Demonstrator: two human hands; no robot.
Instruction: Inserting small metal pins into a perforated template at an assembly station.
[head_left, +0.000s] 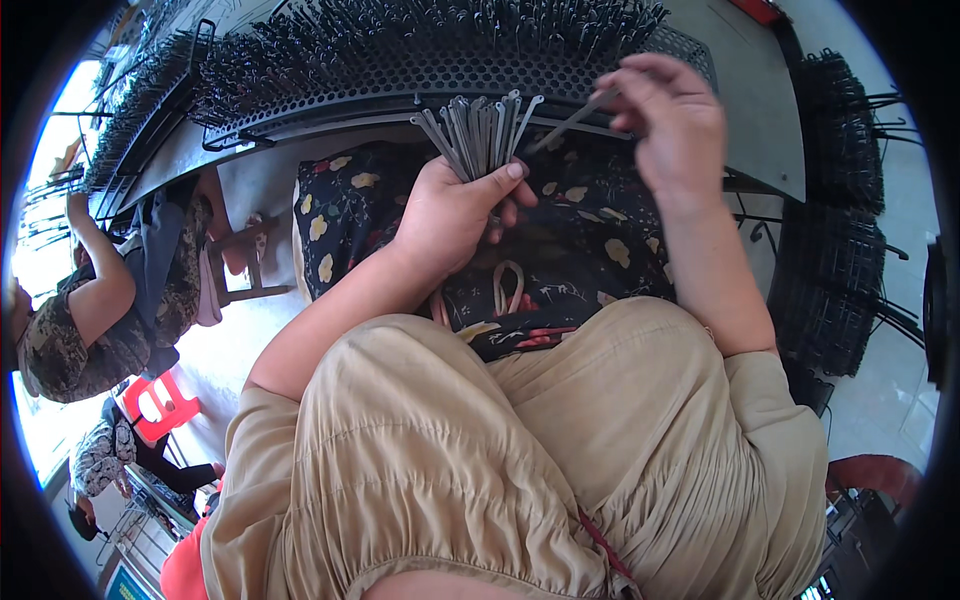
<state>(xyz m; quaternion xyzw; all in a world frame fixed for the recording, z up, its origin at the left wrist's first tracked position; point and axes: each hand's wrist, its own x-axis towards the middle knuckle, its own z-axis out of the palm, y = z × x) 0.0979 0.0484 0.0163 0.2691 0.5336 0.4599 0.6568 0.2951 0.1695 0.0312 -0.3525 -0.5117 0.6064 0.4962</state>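
Note:
My left hand [450, 215] is closed around a bundle of thin grey metal strips [482, 135], which fan upward and have small holes at their tips. Above and to the right, my right hand [675, 125] pinches a single metal strip [572, 122] near its upper end; the strip slants down toward the bundle, apart from it. Just beyond both hands stands a black perforated rack [400, 78], crowded with upright dark strips [440, 35]. A dark flowered cloth [590, 215] lies across my lap under the hands.
Another black rack [150, 110] stands at the far left, where a co-worker [90, 310] sits. Stacks of dark racks [830, 270] line the right side. A red plastic stool [160, 405] and a second person [110, 450] are at the lower left.

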